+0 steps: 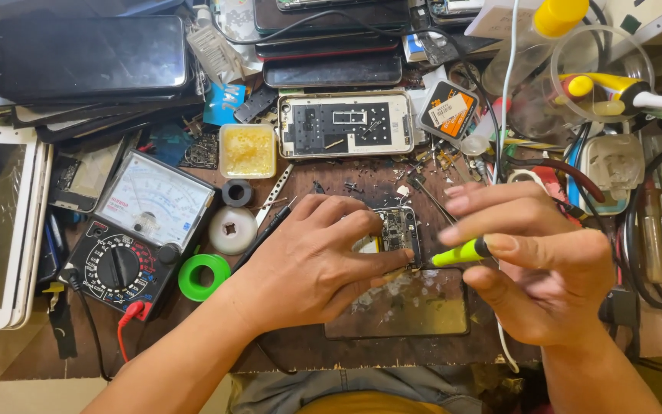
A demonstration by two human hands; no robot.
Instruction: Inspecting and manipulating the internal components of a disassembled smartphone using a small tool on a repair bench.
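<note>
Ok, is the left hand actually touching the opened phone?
Touching. The head view shows the left hand lying over the opened phone, its fingers pressed on the exposed board's left edge with no gap visible.
</note>
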